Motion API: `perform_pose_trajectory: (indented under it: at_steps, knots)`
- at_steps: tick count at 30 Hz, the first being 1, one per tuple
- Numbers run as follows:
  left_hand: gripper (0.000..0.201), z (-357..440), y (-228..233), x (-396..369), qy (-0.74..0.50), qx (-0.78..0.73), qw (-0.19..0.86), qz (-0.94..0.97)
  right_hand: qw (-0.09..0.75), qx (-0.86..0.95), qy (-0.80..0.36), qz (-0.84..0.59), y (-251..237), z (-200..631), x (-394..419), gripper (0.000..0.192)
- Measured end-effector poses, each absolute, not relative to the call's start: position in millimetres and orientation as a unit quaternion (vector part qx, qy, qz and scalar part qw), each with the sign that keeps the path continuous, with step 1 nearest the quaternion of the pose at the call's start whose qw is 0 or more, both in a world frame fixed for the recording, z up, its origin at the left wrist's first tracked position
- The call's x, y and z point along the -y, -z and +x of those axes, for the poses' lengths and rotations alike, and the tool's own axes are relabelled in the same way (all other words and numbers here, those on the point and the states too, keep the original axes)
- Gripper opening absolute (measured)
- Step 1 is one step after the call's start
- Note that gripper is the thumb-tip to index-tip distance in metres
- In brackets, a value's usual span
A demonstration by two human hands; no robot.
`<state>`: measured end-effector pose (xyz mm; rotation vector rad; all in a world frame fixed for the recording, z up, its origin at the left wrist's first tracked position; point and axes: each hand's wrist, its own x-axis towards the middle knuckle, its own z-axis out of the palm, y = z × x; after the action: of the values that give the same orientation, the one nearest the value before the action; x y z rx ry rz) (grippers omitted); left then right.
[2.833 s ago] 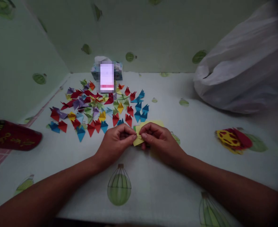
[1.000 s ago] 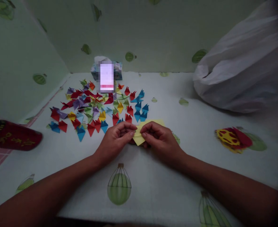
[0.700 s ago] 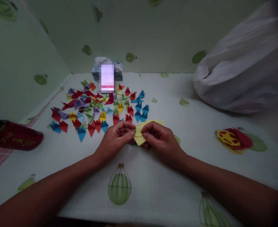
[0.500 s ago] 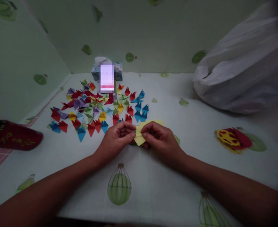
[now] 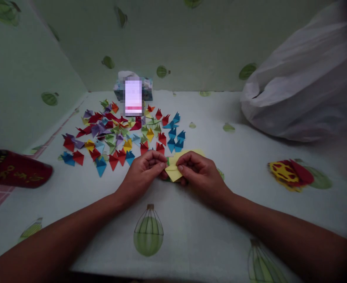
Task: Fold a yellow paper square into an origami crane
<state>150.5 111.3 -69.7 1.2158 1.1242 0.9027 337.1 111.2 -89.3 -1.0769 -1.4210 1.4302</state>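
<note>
one small yellow paper [image 5: 173, 172], partly folded with a point toward the viewer, sits low over the table [image 5: 191, 220], pinched between two hands. the left hand [image 5: 144, 175] closes thumb and forefinger on the paper's left edge, its other fingers curled under. the right hand [image 5: 198, 173] grips the paper's right edge the same way, knuckles up. both forearms run from the bottom corners in toward the paper, meeting in a v.

just behind the paper lies a sheet of yellow paper [image 5: 195, 152], mostly hidden by the right hand. beyond the paper and to its left spreads a scatter of folded pieces [image 5: 123, 131] in red, blue, yellow, green and purple, too many and too overlapped to count, several dozen at least. behind that scatter stands one tissue box [image 5: 148, 87] with a blurred patch in front of it.

far left of the paper lies one red can [image 5: 17, 171] on its side. far right of the paper rests one red and yellow item [image 5: 291, 175], and behind it one large white plastic bag [image 5: 305, 82].
</note>
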Motion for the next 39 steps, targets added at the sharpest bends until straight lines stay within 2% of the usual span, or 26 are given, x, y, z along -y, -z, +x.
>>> perform_pose_trajectory:
  at_steps: [6, 18, 29, 39]
  knots:
    - [0.02, 151.5, 71.0, -110.5, -0.379, -0.476, 0.59, 0.53, 0.426, 0.559, -0.564, -0.433, 89.5, 337.2, -111.2, 0.008]
    - [0.011, 153.8, 69.9, -107.4, -0.375, -0.504, 0.534, 0.566, 0.413, 0.551, -0.583, -0.431, 89.9, 337.1, -110.9, 0.008]
    - [0.014, 156.1, 71.3, -106.5, -0.368, -0.498, 0.571, 0.539, 0.402, 0.555, -0.601, -0.411, 87.6, 336.2, -109.1, 0.009]
    - [0.02, 157.2, 67.8, -105.3, -0.375, -0.5, 0.576, 0.527, 0.394, 0.547, -0.624, -0.395, 91.8, 338.8, -110.9, 0.021]
